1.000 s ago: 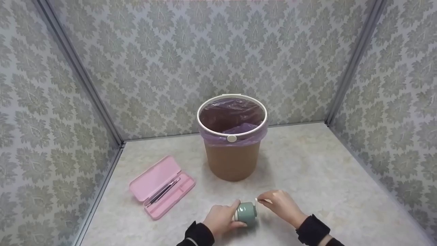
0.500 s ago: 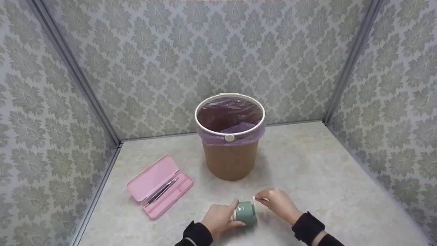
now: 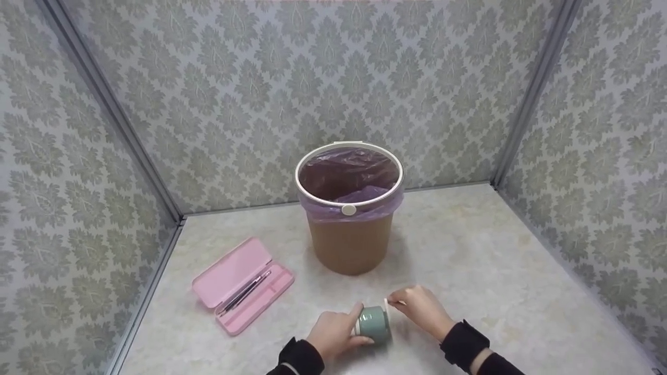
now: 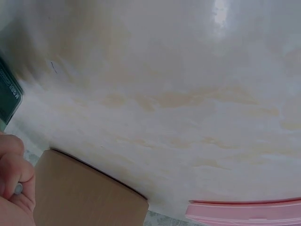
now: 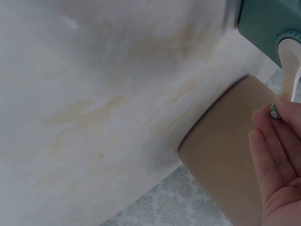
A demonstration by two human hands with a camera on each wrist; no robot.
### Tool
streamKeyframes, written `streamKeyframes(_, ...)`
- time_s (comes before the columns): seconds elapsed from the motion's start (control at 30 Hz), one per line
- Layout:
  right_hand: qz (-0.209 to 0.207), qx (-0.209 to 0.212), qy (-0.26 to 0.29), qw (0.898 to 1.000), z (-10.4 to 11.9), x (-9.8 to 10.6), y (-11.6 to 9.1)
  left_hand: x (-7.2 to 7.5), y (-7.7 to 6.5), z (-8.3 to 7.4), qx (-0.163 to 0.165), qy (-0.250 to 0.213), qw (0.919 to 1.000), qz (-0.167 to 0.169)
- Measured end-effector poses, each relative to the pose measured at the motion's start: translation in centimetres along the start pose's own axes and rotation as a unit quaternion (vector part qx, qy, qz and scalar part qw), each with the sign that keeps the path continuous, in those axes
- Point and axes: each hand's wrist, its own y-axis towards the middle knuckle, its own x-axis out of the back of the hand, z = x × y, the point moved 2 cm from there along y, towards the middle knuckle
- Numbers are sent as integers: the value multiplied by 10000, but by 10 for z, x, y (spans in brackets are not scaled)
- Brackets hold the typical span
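Note:
A green crank pencil sharpener [image 3: 372,321] lies low on the table in front of the bin. My left hand [image 3: 333,330] grips its left end, thumb and fingers on either side. In the left wrist view, a small grey round end [image 4: 18,189] shows between curled fingers; what it belongs to is hidden. The white crank arm [image 5: 290,66] joins the green body at a toothed round base in the right wrist view. My right hand [image 3: 421,308] pinches the crank's small green knob [image 5: 274,112] between thumb and fingers.
Behind the hands stands a brown bin [image 3: 351,247] with a white rim and purple liner. To the left lies an open pink pencil case [image 3: 232,271] with several dark slim pens or pencils [image 3: 244,294] inside. Patterned walls [image 3: 328,78] enclose the table at the back and sides.
Everything in the head view has slid slightly left together, as the camera turned. Both hands keep their holds on the sharpener and its crank, with little visible motion between them.

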Motion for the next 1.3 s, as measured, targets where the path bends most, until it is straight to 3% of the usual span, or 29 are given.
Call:
streamKeyframes(0.47,578,-237,-6,9980,-1,-5,3,0,-1,-2,-84,169,9997,-185)
streamKeyframes(0.8,624,-233,-145,9977,-4,-19,-4,0,-2,-2,-126,242,9993,-261)
streamKeyframes(1.1,805,-612,190,9947,-6,-22,-10,0,1,-3,-60,236,9996,-137)
streamKeyframes(1.3,934,-533,240,9939,-6,-28,-18,-3,-1,-3,-22,283,9995,-170)
